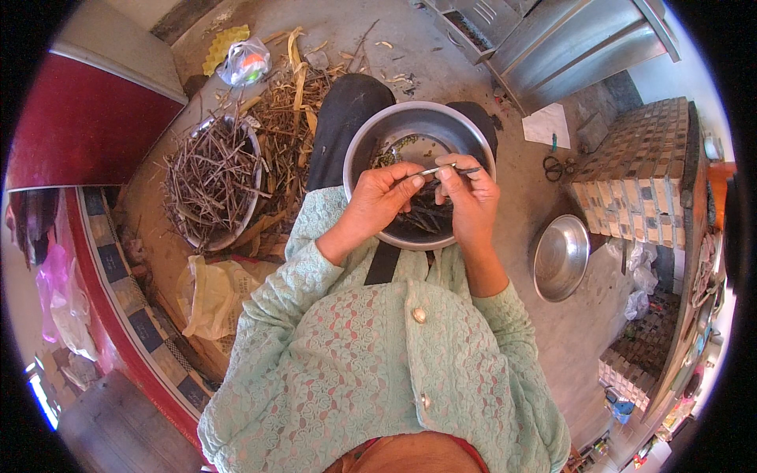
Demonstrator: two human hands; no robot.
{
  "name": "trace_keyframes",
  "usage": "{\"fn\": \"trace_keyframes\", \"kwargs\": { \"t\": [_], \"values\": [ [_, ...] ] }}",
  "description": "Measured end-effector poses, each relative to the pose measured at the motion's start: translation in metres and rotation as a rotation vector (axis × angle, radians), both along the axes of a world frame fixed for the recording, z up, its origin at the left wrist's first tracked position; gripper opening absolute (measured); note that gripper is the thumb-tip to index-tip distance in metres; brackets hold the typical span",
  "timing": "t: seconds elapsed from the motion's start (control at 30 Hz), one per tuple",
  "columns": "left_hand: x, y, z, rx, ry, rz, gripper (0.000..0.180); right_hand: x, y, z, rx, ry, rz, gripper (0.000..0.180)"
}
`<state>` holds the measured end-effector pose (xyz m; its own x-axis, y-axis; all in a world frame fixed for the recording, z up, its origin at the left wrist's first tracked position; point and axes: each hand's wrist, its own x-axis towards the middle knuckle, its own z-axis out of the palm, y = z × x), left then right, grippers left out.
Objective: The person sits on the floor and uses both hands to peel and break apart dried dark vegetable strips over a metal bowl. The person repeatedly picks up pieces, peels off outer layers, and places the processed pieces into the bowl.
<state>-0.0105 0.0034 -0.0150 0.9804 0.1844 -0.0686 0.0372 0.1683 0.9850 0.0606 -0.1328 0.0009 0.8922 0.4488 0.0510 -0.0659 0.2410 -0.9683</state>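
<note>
Over the steel bowl (pixel 422 120), in the head view, my left hand (pixel 388 197) and right hand (pixel 468 195) are both clamped on one slender dark pod (pixel 430 170). I think it is best to open it low and gently, so that its contents fall inside. My forearms (pixel 337 243) converge from below, fingers curled, fingertips close.

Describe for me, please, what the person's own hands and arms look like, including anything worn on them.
The left hand and right hand are bare, with no gloves, and no watch or bracelet shows. The left sleeve and right sleeve are pale green, lace-like and openwork, with a floral pattern; both stop short of the wrist.
</note>
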Motion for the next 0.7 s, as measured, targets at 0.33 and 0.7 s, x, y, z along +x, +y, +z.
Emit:
{"fn": "trace_keyframes", "kwargs": {
  "t": [0.33, 0.7],
  "values": [
    [-0.001, 0.002, -0.002, -0.030, 0.063, -0.029, 0.020, 0.000, 0.000, -0.002, -0.042, 0.016, 0.086, 0.016],
    [-0.004, 0.001, 0.008, -0.088, -0.029, 0.110, 0.018, 0.001, -0.001, 0.004, 0.201, 0.110, 0.039, 0.021]
  ]
}}
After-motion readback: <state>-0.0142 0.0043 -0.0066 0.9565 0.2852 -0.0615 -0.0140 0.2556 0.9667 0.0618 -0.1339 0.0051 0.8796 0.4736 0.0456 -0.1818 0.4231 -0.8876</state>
